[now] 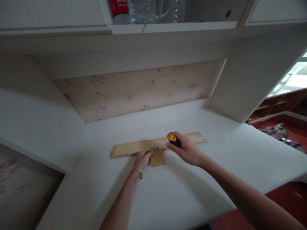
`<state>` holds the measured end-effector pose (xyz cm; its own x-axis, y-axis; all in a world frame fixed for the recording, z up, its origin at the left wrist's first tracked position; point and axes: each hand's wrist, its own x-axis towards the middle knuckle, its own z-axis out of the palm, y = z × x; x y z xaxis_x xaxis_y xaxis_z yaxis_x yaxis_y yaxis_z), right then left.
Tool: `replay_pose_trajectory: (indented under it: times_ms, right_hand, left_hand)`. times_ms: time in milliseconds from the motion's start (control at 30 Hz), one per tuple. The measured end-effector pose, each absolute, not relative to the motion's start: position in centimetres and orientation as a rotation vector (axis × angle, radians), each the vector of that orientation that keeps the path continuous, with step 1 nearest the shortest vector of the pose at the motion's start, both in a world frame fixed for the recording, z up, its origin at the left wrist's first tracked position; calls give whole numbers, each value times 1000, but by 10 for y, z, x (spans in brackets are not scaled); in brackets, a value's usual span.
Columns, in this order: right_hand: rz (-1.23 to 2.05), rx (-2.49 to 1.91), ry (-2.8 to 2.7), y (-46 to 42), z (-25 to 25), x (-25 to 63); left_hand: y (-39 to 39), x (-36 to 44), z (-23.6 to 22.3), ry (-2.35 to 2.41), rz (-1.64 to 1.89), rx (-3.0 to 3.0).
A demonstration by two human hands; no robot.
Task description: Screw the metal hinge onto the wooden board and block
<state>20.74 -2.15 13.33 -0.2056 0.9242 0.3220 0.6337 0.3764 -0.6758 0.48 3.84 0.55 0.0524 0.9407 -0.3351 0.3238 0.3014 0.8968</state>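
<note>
A long pale wooden board (134,147) lies across the white surface, with a small square wooden piece (158,159) against its near edge. Where the two meet sits a small metal hinge (155,149). My left hand (142,159) rests low beside it, fingers closed at the hinge's left end; the fingertips are partly hidden. Held above the board, right of the hinge, is a screwdriver (173,140) with a yellow and black handle. My right hand (187,149) is wrapped round that handle. The shaft and tip cannot be made out.
White side panels stand left and right (240,73) of the white desktop (192,188). Overhead, an open shelf (175,27) holds clear plastic bottles (142,11) and a red-labelled item (120,7). Behind is flowered wallpaper (136,91).
</note>
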Motion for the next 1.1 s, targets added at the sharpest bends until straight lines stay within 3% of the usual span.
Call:
replay_pose_trajectory:
  times_ms: [167,367,500,700,833,1100]
  right_hand:
    - [422,-1477,-2067,-32,126,242]
    - [319,-1627,-2181,-53,109,278]
    - [-158,-1723,-2284,-74,79,288]
    - [-540,-1630,-2378,-92,42,299]
    - [-748,-1653,-2201,-95,35,322]
    - [-814,-1919,-1686,-95,34,362]
  left_hand:
    - [34,-4,9,1513,569,1387]
    - [37,-52,39,1523,492,2203]
    - [65,-91,62,1518,368,2569]
    - [110,-126,51,1490,-42,2556]
    - [115,-128,48,1449,-10,2529]
    - [117,-86,50,1512,166,2577]
